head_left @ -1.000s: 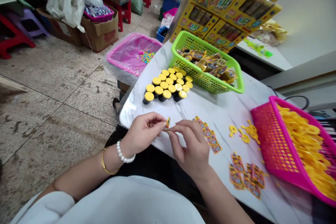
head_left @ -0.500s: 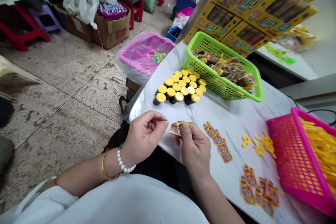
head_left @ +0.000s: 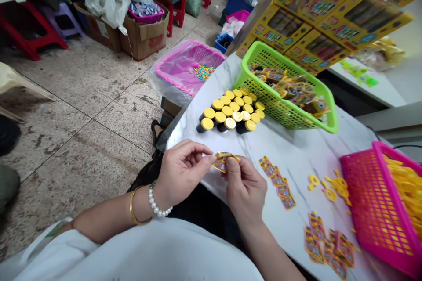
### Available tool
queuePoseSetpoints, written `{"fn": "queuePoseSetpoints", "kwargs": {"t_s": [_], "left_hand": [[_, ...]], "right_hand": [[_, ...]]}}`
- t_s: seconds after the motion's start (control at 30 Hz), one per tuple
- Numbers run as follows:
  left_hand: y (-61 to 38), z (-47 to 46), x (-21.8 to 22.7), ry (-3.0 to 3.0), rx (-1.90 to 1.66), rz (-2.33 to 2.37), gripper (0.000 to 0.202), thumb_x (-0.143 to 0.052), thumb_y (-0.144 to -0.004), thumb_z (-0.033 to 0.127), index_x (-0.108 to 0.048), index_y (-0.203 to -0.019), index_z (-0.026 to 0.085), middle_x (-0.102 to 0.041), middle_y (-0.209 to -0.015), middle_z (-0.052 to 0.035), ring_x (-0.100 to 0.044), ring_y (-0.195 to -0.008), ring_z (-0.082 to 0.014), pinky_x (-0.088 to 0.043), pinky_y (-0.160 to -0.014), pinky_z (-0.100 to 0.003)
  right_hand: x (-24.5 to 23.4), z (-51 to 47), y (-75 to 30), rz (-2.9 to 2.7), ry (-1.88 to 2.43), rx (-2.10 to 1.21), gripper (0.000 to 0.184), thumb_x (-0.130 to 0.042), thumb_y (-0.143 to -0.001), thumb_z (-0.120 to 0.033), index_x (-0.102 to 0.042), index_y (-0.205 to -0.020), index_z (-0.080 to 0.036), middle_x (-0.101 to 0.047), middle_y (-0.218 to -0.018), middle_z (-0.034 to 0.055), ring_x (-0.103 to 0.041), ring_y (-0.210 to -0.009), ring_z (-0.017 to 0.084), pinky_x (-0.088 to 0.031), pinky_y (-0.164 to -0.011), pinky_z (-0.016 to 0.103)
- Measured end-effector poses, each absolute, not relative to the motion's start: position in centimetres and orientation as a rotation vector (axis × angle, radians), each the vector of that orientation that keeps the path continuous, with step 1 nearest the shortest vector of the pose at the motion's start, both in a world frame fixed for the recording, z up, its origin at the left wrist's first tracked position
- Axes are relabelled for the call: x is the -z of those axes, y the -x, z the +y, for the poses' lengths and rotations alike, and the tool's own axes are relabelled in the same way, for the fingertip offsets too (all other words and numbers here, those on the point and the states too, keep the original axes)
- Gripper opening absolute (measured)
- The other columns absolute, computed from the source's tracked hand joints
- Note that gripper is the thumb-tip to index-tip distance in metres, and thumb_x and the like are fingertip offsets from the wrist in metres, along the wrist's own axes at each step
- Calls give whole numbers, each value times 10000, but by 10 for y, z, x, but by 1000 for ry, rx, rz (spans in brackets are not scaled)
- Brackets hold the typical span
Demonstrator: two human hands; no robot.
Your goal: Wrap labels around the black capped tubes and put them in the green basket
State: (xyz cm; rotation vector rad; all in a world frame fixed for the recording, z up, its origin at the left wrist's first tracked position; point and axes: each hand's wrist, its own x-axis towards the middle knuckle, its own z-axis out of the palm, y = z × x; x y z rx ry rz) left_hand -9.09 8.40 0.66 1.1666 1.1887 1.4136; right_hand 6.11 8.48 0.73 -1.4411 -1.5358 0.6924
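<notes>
On the marble table [head_left: 280, 149] at mid-frame, a block of yellow-capped tubes [head_left: 231, 112] stands beside the green basket [head_left: 329, 125], seemingly done. Loose stickers [head_left: 278, 182] lie unused at lower right. At lower centre, left hand [head_left: 181, 173] and right hand [head_left: 245, 189] pinch one sticker [head_left: 222, 161] between thumbs and fingertips.
</notes>
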Motion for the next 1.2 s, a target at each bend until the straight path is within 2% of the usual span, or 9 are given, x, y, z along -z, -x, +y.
{"fn": "queuePoseSetpoints", "kwargs": {"t_s": [0.23,0.37,0.53,0.67,0.83,0.93,1.07,1.13,1.2], "left_hand": [[92,85,-5,-1162,-1395,1157,94,-740,-811,226,-759,-843,140,-641,-745,-27,-559,-623,-87,-469,-563,-198],[94,81,-1,-1030,-1473,1230,178,-755,-792,228,-723,-953,156,-644,-789,-20,-572,-628,-87,-480,-557,-194],[95,81,1,-1195,-1516,1249,58,-742,-805,202,-741,-825,148,-642,-778,-33,-552,-611,-79,-460,-534,-188],[92,83,4,-1222,-1512,1218,79,-765,-784,204,-782,-838,149,-647,-739,-31,-505,-552,-66,-443,-499,-187],[94,81,7,-1054,-1454,1194,91,-796,-744,245,-769,-750,158,-710,-767,-59,-600,-606,-106,-483,-531,-210],[98,81,4,-866,-1267,1190,133,-774,-770,282,-733,-771,155,-667,-603,-11,-525,-457,-80,-419,-439,-196],[103,84,-1,-669,-1107,1084,215,-748,-789,327,-611,-761,164,-554,-428,44,-432,-336,-59,-296,-365,-160],[104,87,-2,-598,-1026,1030,259,-745,-787,368,-578,-761,172,-530,-385,44,-390,-305,-55,-222,-339,-149],[104,89,-3,-532,-972,999,282,-763,-765,391,-596,-807,167,-534,-380,39,-373,-293,-54,-164,-328,-144]], "right_hand": [[-2,84,-60,-1602,1391,-663,306,-584,-959,-330,-608,-688,-189,-554,-600,-33,-482,-534,98,-406,-510,213],[1,86,-58,-1604,1405,-610,316,-587,-961,-312,-597,-672,-187,-530,-581,-41,-466,-526,92,-389,-506,213],[4,87,-57,-1630,1384,-615,282,-584,-968,-292,-612,-706,-191,-551,-607,-40,-476,-536,93,-390,-515,219],[6,85,-54,-1716,1336,-581,258,-577,-970,-259,-596,-721,-194,-567,-649,-31,-501,-567,98,-400,-542,228],[3,85,-53,-1903,1298,-581,301,-560,-973,-230,-554,-674,-195,-518,-603,-41,-472,-531,89,-386,-523,222],[-6,95,-62,-2007,1281,-548,308,-532,-985,-265,-574,-686,-202,-541,-599,-31,-488,-526,99,-388,-517,231],[-14,132,-79,-2002,1407,-108,283,-627,-918,-428,-584,-737,-215,-640,-713,21,-566,-630,147,-429,-609,276],[-11,155,-83,-1973,1514,88,351,-687,-849,-507,-540,-705,-223,-619,-695,18,-546,-623,156,-399,-595,284],[-6,173,-83,-1977,1601,167,374,-711,-811,-498,-496,-668,-228,-584,-656,4,-509,-593,153,-356,-561,282]]}}
